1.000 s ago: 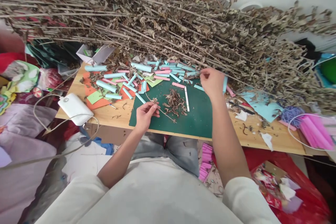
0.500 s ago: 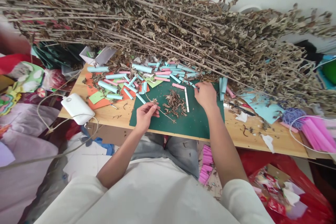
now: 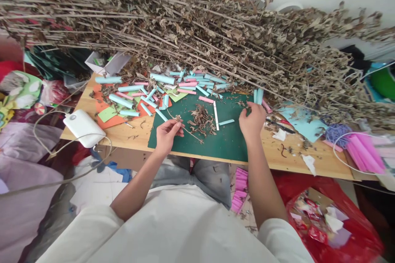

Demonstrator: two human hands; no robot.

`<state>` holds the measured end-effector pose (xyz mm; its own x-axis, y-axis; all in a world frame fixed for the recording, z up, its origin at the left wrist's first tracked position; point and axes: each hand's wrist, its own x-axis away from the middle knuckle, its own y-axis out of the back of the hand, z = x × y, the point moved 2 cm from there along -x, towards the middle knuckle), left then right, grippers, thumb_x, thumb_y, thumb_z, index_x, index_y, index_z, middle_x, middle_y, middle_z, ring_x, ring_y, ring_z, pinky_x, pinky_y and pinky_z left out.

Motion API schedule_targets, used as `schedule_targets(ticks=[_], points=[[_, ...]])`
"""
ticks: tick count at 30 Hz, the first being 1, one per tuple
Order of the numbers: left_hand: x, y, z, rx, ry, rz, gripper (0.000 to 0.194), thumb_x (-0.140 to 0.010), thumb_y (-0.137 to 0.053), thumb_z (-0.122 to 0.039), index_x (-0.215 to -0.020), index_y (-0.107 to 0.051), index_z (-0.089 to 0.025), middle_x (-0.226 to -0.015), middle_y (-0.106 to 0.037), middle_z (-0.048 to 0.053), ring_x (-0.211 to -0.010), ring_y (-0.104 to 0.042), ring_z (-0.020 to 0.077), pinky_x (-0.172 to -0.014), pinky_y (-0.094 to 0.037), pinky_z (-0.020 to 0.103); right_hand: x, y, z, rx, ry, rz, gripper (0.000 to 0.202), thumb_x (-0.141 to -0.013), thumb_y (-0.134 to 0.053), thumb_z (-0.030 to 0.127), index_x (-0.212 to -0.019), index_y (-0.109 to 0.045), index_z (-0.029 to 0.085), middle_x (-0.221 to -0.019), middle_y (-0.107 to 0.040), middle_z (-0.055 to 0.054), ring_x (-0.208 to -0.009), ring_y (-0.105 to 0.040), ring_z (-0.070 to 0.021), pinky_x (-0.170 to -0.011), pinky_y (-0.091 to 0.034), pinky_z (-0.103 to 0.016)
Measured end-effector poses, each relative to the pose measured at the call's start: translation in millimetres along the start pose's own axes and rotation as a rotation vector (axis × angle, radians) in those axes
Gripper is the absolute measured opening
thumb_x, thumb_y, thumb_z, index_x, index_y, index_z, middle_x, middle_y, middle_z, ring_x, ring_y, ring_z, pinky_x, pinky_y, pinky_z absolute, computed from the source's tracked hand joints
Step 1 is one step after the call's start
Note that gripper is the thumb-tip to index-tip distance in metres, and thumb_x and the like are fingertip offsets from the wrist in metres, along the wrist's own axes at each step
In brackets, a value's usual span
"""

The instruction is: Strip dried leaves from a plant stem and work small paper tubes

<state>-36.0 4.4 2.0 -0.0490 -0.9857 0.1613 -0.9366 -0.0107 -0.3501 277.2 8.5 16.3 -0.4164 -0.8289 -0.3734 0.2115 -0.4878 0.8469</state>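
A red bag (image 3: 364,224) holds wrappers (image 3: 317,234), the left hand (image 3: 166,136) a dried stem (image 3: 191,134).

1 held stem (image 3: 192,135), 1 leaf heap (image 3: 202,120), 1 green mat (image 3: 216,148), 1 yarn ball (image 3: 337,134)

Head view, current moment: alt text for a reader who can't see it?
A person's left hand holds a thin dried stem over a green mat, beside a heap of dry leaves; the right hand is close to some blue tubes. Behind lie more blue and pink tubes and a pile of dried plants.
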Motion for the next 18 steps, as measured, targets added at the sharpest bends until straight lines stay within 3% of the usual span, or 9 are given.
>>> schedule_targets(ticks=[5, 10, 13, 18], points=[[0, -0.1, 0, -0.009, -0.017, 0.015, 0.027, -0.072, -0.079, -0.038, -0.079, -0.070, -0.013, -0.076, -0.069, 0.004, -0.054, -0.060, 0.0084, -0.050, -0.056, 0.021, -22, -14, 5, 0.119, -0.033, 0.106, 0.043, -0.083, -0.051, 0.025, -0.124, -0.058, 0.013, -0.120, -0.058, -0.022, -0.109, -0.051, -0.0347, -0.091, -0.042, -0.050], [0, -0.3, 0, -0.018, -0.008, -0.002, 0.029, -0.071, -0.079, -0.039, -0.079, -0.069, -0.013, -0.075, -0.069, 0.004, -0.054, -0.060, 0.0086, -0.050, -0.056, 0.021, -41, -23, 15, 0.063, -0.120, 0.154, 0.034, -0.084, -0.042, 0.014, -0.105, -0.068, 0.011, -0.105, -0.064, -0.021, -0.095, -0.058, -0.0310, -0.088, -0.044, -0.045], [0, -0.5, 0, -0.015, 0.001, -0.004, 0.029, -0.071, -0.080, -0.039, -0.080, -0.070, -0.013, -0.076, -0.070, 0.005, -0.054, -0.060, 0.0088, -0.050, -0.056, 0.021, -47, -27, 19, -0.010, -0.109, 0.124, 0.033, -0.082, -0.042, 0.013, -0.099, -0.070, 0.012, -0.100, -0.066, -0.019, -0.094, -0.060, -0.0297, -0.089, -0.044, -0.044], [-1, 0.5, 2, -0.013, -0.006, 0.002, 0.028, -0.072, -0.080, -0.037, -0.082, -0.069, -0.013, -0.077, -0.070, 0.005, -0.055, -0.061, 0.0088, -0.050, -0.056, 0.021, -56, -43, 27, -0.048, -0.081, 0.077, 0.032, -0.083, -0.049, 0.020, -0.106, -0.068, 0.011, -0.105, -0.065, -0.019, -0.098, -0.057, -0.0300, -0.092, -0.043, -0.045]])
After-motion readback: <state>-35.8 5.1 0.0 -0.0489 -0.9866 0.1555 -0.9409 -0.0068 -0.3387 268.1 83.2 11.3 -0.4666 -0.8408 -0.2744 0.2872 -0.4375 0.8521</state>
